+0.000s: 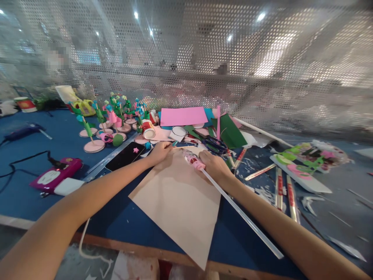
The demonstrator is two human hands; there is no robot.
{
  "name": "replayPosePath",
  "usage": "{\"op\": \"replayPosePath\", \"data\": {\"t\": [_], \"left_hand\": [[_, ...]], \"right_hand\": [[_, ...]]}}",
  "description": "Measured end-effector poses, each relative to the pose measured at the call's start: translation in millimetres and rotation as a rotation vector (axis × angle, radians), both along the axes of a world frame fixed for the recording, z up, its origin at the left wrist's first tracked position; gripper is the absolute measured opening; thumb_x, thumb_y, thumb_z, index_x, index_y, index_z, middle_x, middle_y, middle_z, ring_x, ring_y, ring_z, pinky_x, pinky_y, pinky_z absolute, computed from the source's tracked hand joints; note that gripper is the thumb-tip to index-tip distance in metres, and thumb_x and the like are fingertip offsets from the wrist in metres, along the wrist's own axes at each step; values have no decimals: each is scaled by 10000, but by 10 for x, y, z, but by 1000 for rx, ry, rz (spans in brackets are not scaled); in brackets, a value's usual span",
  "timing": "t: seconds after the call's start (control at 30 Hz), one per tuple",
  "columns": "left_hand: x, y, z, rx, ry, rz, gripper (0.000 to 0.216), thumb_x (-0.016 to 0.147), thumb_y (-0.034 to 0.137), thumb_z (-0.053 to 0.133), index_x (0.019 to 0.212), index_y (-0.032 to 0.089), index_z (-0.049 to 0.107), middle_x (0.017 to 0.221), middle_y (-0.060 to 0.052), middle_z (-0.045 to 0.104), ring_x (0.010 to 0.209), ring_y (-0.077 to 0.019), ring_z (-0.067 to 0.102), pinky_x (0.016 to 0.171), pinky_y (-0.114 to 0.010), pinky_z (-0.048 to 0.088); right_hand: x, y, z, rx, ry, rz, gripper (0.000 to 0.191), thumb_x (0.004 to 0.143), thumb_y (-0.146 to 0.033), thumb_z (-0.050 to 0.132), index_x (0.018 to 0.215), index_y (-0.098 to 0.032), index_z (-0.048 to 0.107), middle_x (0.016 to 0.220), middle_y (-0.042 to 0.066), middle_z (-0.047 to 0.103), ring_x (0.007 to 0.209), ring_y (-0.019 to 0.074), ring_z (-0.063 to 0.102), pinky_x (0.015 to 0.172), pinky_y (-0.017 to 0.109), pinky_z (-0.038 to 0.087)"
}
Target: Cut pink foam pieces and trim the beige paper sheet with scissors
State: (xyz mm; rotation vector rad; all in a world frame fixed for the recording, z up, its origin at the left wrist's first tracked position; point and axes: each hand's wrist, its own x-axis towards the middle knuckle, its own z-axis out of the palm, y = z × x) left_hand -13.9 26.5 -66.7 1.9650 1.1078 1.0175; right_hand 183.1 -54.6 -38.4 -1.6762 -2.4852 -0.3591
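Observation:
My right hand (214,165) is closed around a small pink patterned hot glue gun (192,158). A long clear glue stick (241,213) runs out of its back toward me and to the right. My left hand (159,153) is pinched at one end of a thin wooden stick (183,147), which reaches across toward the glue gun; the nozzle is hard to make out. Under both hands lies a large pale sheet of paper (180,194), one corner hanging past the table's front edge. A black phone (124,157) with a pink star is beside my left forearm.
Several small paper flower stands (93,146) are grouped at the back left. Dark-handled scissors (215,144) lie by coloured paper (183,116). A purple power socket (58,175) sits at left. Wrapped sticks (279,188) and paper scraps cover the right. A perforated metal screen (186,58) stands behind.

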Motion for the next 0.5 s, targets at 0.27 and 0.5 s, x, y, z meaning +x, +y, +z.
{"op": "replayPosePath", "data": {"t": [0.27,0.5], "left_hand": [[-5,31,-48,-21,-41,-22,263,761,300,427,555,136,440,495,40,378,499,-76,339,473,-205,248],[-36,118,-87,-106,-49,-60,215,732,289,470,593,131,515,487,39,434,462,-82,370,466,-208,263]], "right_hand": [[106,-46,146,51,-4,-105,217,750,-324,418,854,-154,502,879,105,551,659,194,544,497,261,278],[291,-210,511,113,39,-600,434,726,-350,474,1004,-17,488,921,254,509,720,308,579,538,332,369]]}}
